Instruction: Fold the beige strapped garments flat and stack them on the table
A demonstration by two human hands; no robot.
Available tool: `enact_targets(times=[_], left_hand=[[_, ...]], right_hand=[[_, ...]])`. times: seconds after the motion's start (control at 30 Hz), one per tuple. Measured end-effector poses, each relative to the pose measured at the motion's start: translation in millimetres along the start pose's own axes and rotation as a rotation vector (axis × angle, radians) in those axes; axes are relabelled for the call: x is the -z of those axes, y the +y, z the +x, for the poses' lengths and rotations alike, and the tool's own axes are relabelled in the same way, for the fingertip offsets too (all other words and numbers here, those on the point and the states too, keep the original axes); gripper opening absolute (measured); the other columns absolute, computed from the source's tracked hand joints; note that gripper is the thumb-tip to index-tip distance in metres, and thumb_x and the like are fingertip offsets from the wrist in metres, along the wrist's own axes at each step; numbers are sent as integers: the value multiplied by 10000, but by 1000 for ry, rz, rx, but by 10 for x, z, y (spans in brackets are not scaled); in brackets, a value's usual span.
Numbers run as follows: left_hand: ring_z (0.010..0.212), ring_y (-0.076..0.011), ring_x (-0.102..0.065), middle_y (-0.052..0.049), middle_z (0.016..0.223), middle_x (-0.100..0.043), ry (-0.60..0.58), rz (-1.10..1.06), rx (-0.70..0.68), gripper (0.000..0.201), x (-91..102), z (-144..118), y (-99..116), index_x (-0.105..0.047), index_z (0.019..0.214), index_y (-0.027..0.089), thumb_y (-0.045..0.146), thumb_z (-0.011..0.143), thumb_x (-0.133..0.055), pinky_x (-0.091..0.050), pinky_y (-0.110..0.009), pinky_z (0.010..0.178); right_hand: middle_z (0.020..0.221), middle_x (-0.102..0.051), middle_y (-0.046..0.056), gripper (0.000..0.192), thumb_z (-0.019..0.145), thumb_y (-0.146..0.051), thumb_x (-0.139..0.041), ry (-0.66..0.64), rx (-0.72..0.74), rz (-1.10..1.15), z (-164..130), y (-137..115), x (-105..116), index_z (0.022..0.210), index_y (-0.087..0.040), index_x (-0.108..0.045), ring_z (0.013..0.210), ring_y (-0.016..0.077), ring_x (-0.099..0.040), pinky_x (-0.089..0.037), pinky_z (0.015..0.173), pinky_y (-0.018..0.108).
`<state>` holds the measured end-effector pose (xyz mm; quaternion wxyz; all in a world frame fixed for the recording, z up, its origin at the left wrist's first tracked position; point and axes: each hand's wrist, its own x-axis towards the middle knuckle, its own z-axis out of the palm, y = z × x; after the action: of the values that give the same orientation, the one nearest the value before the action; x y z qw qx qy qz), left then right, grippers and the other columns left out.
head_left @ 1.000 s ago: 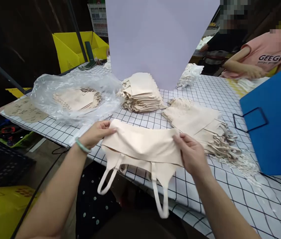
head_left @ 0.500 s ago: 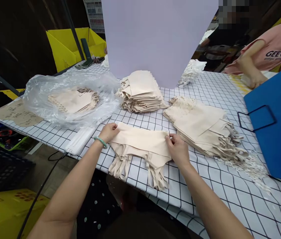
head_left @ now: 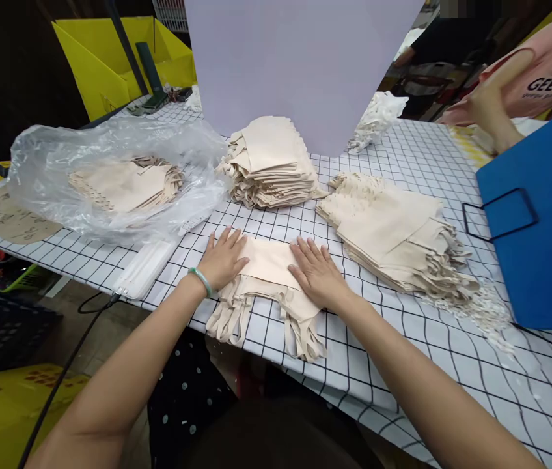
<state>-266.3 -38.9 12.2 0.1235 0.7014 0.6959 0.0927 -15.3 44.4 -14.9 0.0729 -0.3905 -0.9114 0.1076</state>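
Note:
A cream fabric garment piece [head_left: 270, 260] lies at the table's near edge, its looped strap ends hanging toward me. My left hand [head_left: 222, 259], with a green bangle on the wrist, rests flat on the fabric's left end, fingers spread. Over its right end my right hand [head_left: 319, 272] presses down with outstretched fingers. Just behind stands a tall stack of similar cream pieces [head_left: 276, 163]. To the right lies a second, fanned-out pile of cream pieces [head_left: 393, 228] with tangled strips at its end.
A clear plastic bag [head_left: 36, 156] with more cream pieces is at the left, beside a white power strip [head_left: 146, 267]. A lilac board [head_left: 305, 71] rises behind the stack. A blue panel [head_left: 544, 221] stands at the right, in front of a co-worker in a pink top [head_left: 549, 71].
Both hands have let go of the fabric's upper corners and now lie flat on it, the right one shifted inward. The whole view has shifted slightly.

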Motion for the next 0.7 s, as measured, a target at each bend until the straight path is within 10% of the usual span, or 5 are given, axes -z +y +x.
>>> enact_targets(times=[0.1, 0.23, 0.4, 0.7], left_hand=[[1480, -235, -296, -118, 1546, -432, 59, -124, -180, 448, 51, 39, 276, -519, 1394, 139, 202, 983, -355, -186, -477, 1233], [1475, -208, -318, -110, 1563, -408, -180, -293, -314, 476, -17, 199, 643, -474, 1436, 140, 279, 996, -360, -228, -411, 1225], [1537, -273, -88, -81, 1649, -177, -324, -280, -258, 601, -200, 279, 775, -381, 1507, 195, 420, 957, -467, -68, -518, 1237], [1537, -275, -77, -36, 1653, -187, -316, -260, -226, 632, -291, 263, 793, -378, 1513, 247, 455, 931, -511, -21, -496, 1243]], right_hand=[[1316, -602, 125, 424, 997, -424, -366, 243, 83, 36, -219, -154, 143, 1276, -204, -597, 1303, 308, -466, -292, 1118, 543], [844, -616, 63, 206, 889, -435, -629, 315, 124, 85, -615, -490, 241, 860, -231, -634, 825, 242, -519, -411, 800, 429], [861, -580, 41, 96, 870, -177, -589, 241, 104, 294, -983, -644, 210, 797, -219, -543, 814, 206, -484, -387, 753, 382], [919, -581, 61, 170, 835, -129, -576, 193, 252, 329, -1583, -560, 133, 980, -218, -576, 859, 223, -537, -435, 785, 409]])
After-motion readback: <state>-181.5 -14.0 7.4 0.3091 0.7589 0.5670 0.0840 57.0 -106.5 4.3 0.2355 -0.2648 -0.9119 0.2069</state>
